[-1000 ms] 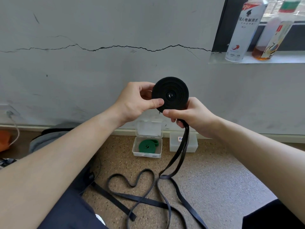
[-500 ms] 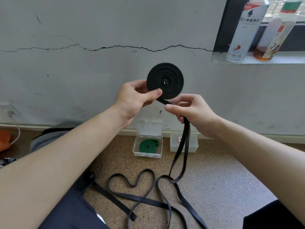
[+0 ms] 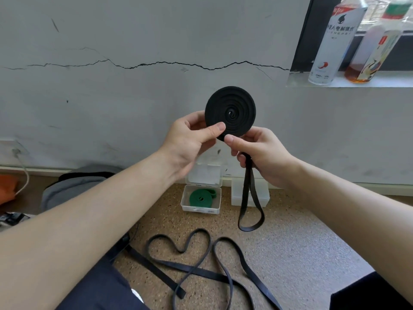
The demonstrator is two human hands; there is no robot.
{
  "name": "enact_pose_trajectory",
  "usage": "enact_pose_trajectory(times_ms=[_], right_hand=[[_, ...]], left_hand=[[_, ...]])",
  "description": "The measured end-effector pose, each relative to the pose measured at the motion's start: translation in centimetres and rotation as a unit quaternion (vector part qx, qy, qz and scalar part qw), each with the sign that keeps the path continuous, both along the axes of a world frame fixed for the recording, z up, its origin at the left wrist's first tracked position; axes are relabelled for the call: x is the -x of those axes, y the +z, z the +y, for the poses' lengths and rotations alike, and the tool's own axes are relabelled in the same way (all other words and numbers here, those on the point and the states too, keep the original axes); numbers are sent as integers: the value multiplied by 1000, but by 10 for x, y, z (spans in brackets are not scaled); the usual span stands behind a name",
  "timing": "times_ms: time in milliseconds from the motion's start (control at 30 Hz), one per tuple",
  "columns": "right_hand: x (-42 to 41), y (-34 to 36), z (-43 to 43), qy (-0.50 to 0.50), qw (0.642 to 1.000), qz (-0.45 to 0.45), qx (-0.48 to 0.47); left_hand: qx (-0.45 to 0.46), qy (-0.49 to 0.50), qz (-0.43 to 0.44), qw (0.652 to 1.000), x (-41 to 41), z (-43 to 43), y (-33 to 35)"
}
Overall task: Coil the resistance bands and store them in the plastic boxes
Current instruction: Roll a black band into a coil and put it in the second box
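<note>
Black band coil [image 3: 230,111] sits pinched at its lower edge by the left hand [image 3: 190,142], held up before the wall; the right hand [image 3: 261,153] grips the tail [image 3: 249,198]. Loosen either pinch and I reckon the spiral springs apart.

Coiled band [image 3: 200,198] in left box [image 3: 185,205]; shut box [image 3: 263,199] just right
</note>
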State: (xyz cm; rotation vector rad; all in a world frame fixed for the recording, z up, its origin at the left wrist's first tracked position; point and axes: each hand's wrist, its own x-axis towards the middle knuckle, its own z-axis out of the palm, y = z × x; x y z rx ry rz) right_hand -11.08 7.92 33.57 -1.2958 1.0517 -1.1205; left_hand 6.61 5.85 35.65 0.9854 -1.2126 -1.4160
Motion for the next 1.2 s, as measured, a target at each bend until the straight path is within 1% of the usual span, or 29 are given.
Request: enact_pose_trajectory(times_ms=[67, 100, 167, 233, 367, 433, 500, 567, 600, 633, 700, 733, 767, 933, 1200], right_hand=[[-4, -3, 1, 0, 1000, -15, -13], [-5, -4, 1, 0, 1000, -15, -16], [-3, -3, 1, 5, 1000, 1, -14], [3, -1, 1, 14, 999, 38, -10], [16, 2, -1, 43, 992, 121, -6], [18, 2, -2, 56, 989, 136, -6], [18, 4, -3, 69, 989, 133, -4], [14, 6, -2, 82, 990, 117, 4], [12, 6, -2, 82, 991, 107, 10], [9, 7, -1, 74, 993, 92, 14], [4, 9, -2, 50, 997, 54, 20], [3, 9, -2, 41, 998, 37, 21], [2, 8, -3, 37, 999, 26, 21], [9, 6, -3, 36, 999, 31, 15], [24, 9, -4, 70, 993, 92, 13]], left_hand=[[-15, 17, 47, 999, 7, 1, -1], [-12, 23, 42, 999, 8, -1, -1], [-4, 28, -5, 1000, 4, -3, 0], [20, 28, -76, 997, -2, -5, 3], [107, 3, -218, 970, -10, -7, 11], [122, -12, -249, 961, -13, -7, 15], [120, -24, -261, 957, -17, -8, 17], [110, -31, -252, 961, -21, -9, 18], [99, -31, -225, 969, -22, -10, 17], [80, -30, -173, 981, -21, -9, 15], [25, -38, -37, 998, -13, -4, 10], [10, -42, 2, 999, -8, -1, 7], [8, -38, 8, 999, -3, 0, 4], [38, -5, -68, 997, 1, -2, 4], [89, -23, -142, 986, -8, -6, 10]])
